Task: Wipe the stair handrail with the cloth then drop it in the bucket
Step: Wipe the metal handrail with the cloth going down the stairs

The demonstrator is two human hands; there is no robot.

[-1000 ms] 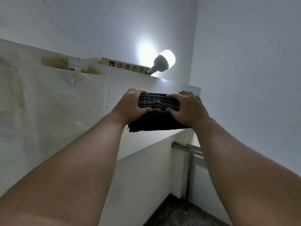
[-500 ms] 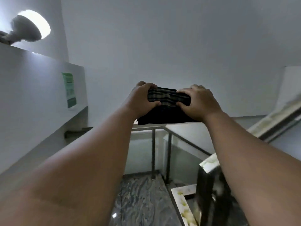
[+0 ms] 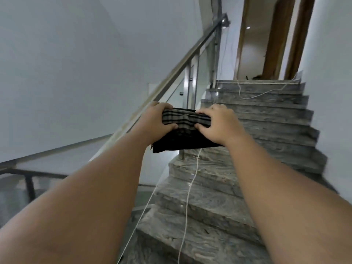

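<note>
Both hands hold the folded cloth (image 3: pixel 184 121) in the air: the left hand (image 3: pixel 156 121) grasps one end and the right hand (image 3: pixel 219 124) the other. It is just beside the sloping handrail (image 3: pixel 190 56); contact cannot be told. Wiping looks not yet begun, so next the cloth must be laid over the rail. The rail runs free upward. A white cord (image 3: pixel 192 180) trails over the stairs' (image 3: pixel 266 115) edges. No bucket shows.

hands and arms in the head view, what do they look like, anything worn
Bare: left hand and right hand show no gloves, rings or watch; left forearm and right forearm are uncovered, no sleeve in frame.
</note>
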